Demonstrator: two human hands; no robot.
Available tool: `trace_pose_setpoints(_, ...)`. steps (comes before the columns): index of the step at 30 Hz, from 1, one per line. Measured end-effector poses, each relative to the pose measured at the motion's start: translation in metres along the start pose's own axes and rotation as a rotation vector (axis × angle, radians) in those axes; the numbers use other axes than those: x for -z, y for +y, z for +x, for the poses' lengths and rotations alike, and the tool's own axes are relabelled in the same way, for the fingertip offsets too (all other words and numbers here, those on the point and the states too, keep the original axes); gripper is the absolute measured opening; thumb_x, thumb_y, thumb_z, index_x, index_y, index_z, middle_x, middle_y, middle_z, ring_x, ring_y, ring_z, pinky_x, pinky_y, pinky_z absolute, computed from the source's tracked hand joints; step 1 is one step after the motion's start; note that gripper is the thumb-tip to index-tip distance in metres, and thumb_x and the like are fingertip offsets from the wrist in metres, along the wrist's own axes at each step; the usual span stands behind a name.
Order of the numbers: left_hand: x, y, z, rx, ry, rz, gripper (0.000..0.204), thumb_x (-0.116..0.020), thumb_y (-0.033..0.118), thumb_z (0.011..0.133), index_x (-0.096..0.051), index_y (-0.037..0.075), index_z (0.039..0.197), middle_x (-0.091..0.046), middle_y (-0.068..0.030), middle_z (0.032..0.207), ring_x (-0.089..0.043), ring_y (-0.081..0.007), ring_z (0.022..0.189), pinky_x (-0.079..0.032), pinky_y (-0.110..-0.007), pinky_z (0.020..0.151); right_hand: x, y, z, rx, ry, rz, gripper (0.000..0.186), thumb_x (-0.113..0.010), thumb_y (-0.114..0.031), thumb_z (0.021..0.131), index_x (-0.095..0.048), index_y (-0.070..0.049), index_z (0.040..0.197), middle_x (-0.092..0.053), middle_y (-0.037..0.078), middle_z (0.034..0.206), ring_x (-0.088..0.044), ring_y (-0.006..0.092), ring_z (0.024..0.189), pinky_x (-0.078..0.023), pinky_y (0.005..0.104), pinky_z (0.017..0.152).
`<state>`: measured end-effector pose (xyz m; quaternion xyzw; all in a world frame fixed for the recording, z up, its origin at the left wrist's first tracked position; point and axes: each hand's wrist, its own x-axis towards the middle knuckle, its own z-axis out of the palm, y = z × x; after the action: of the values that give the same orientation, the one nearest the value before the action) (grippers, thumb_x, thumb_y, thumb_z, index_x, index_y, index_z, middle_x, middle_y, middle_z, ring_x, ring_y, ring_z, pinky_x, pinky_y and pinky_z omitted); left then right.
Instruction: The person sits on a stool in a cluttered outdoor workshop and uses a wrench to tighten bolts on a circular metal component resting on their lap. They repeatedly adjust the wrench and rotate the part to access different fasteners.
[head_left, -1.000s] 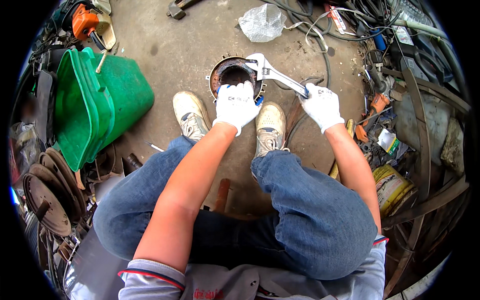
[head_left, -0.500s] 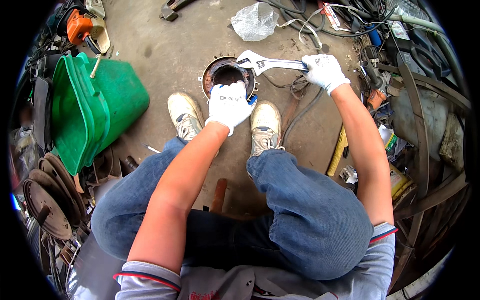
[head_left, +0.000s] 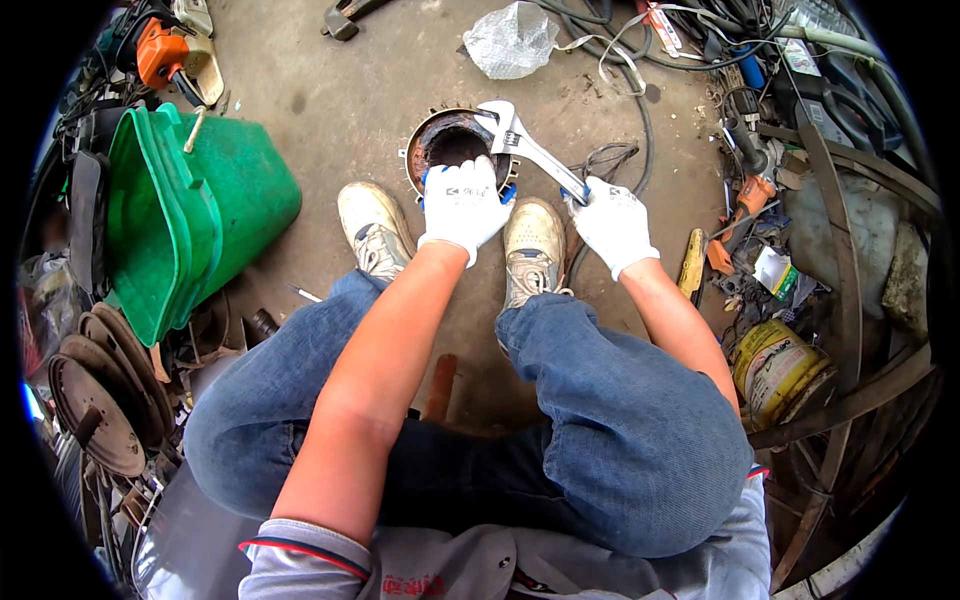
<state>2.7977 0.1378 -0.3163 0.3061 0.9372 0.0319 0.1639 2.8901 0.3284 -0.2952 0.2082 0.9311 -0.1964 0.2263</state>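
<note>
- The right hand [head_left: 610, 220], in a white knit glove, had its fingers clamped around the handle end of an adjustable wrench [head_left: 548, 163].
- The wrench was smooth, bright metal, long and flat, slanting up leftward; its open jaws stood at the upper right rim of the round metal part, though whether they bit on it I could not tell.
- That round metal part [head_left: 412, 147] sat on the floor just beyond the shoes, a ring with small tabs around its edge, its inside rusty and rough about a dark central opening.
- The left hand [head_left: 464, 208], in a matching glove with blue showing at its edges, lay over the near rim, fingers bent close together; their tips were hidden, so I could not tell how firmly they gripped.
- The concrete floor [head_left: 290, 65] was flat, brown-grey and stained.
- Counted: one wrench, one round part, two gloved hands, two scuffed cream shoes [head_left: 533, 232] with laces.
- Also one crumpled, translucent plastic sheet [head_left: 512, 42], one ribbed-rim green plastic bin [head_left: 245, 190] lying tilted, one dented yellow pail [head_left: 780, 368], and at least three rusted discs [head_left: 92, 405] stacked on edge at left.
</note>
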Motion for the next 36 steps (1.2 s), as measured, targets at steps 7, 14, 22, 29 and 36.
trace_pose_setpoints(7,-0.003,-0.008,-0.003,-0.039,0.058,-0.013,0.047,-0.067,0.051,0.081,-0.064,0.006,0.095,-0.066,-0.0119,0.081,-0.065,-0.0286,0.077,-0.047,-0.041,0.074,0.001,0.01,0.008,0.08,-0.008,-0.025,0.026,-0.059,-0.037,0.09,-0.064,-0.011,0.091,-0.069,0.017,0.083,-0.067,0.0367,0.083,-0.052,0.0482,0.073)
trace_pose_setpoints(14,-0.007,-0.009,-0.004,-0.08,0.14,-0.035,0.047,-0.069,0.052,0.079,-0.065,0.007,0.093,-0.066,-0.0126,0.079,-0.065,-0.03,0.073,-0.047,-0.041,0.072,0.045,0.04,0.076,0.303,-0.017,-0.361,0.016,-0.059,-0.027,0.087,-0.065,-0.014,0.093,-0.07,0.013,0.084,-0.069,0.0325,0.081,-0.052,0.0448,0.071)
trace_pose_setpoints(22,-0.004,-0.008,-0.003,-0.073,0.095,-0.057,0.048,-0.069,0.051,0.079,-0.065,0.006,0.094,-0.066,-0.0136,0.081,-0.065,-0.0308,0.077,-0.048,-0.044,0.074,0.056,0.048,0.109,0.429,-0.006,-0.444,0.015,-0.056,-0.027,0.089,-0.066,-0.018,0.094,-0.07,0.011,0.084,-0.069,0.031,0.08,-0.053,0.0443,0.07)
trace_pose_setpoints(29,-0.002,-0.006,-0.002,-0.038,0.054,-0.034,0.049,-0.068,0.052,0.081,-0.064,0.006,0.096,-0.066,-0.0136,0.083,-0.065,-0.0306,0.078,-0.047,-0.042,0.075,0.058,0.037,0.094,0.337,-0.032,-0.39,0.018,-0.057,-0.028,0.089,-0.067,-0.015,0.094,-0.071,0.013,0.087,-0.069,0.0321,0.085,-0.053,0.0448,0.075)
trace_pose_setpoints(36,-0.002,-0.001,0.0,-0.011,0.038,-0.002,0.048,-0.068,0.052,0.081,-0.064,0.006,0.096,-0.066,-0.0125,0.083,-0.065,-0.0285,0.078,-0.046,-0.042,0.075,0.029,0.02,0.031,0.121,-0.077,-0.113,0.025,-0.057,-0.034,0.091,-0.067,-0.011,0.095,-0.07,0.015,0.091,-0.068,0.0342,0.09,-0.052,0.0457,0.08)
